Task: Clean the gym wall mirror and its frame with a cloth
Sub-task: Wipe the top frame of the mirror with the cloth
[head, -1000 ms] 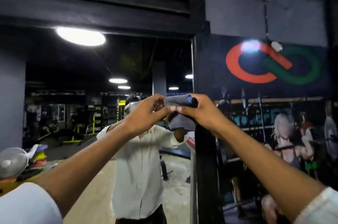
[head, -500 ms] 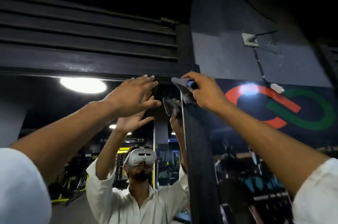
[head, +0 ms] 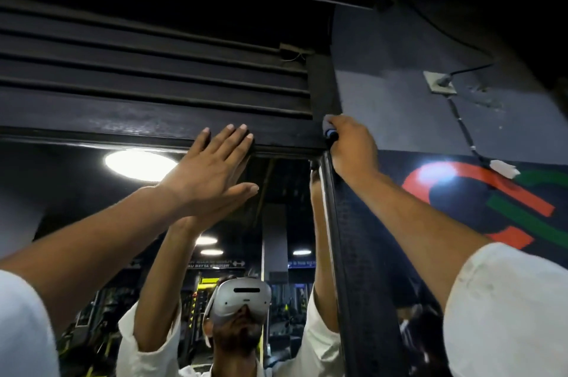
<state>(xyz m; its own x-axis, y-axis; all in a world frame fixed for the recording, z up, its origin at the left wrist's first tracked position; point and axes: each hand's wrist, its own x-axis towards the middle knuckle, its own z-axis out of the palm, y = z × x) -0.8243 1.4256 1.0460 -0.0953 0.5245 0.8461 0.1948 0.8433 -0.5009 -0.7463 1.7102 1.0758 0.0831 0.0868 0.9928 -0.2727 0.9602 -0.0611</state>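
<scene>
at the top right corner of the mirror's frame [head: 316, 130], in the head view, the right hand [head: 353, 150] is curled round the cloth [head: 330, 120]. only a grey tip and a blue hem of it show past the knuckles. the hand presses the cloth on the joint where the top rail [head: 138, 121] meets the upright post [head: 356, 238]. the left hand [head: 212, 173] is flat, fingers straight, holding nothing. its fingertips appear to rest on the lower edge of the top rail, just left of that corner. the mirror [head: 76, 198] below the rail reflects a round ceiling light [head: 140, 164], the person's headset [head: 242, 296] and both raised arms. right of the post, a dark wall [head: 384, 100] carries a red and green logo [head: 498, 201] and a socket [head: 438, 84] with a cable.

the step in hand looks like wiping the frame's upper corner. to do it well, the person would likely work the cloth into the joint, then draw it in one line along the rail or down the post. the flat hand is best kept off the glass so it leaves no prints. the louvred slats [head: 153, 63] above the rail may hold dust that could drop on wiped parts, so going top to bottom seems wise.
</scene>
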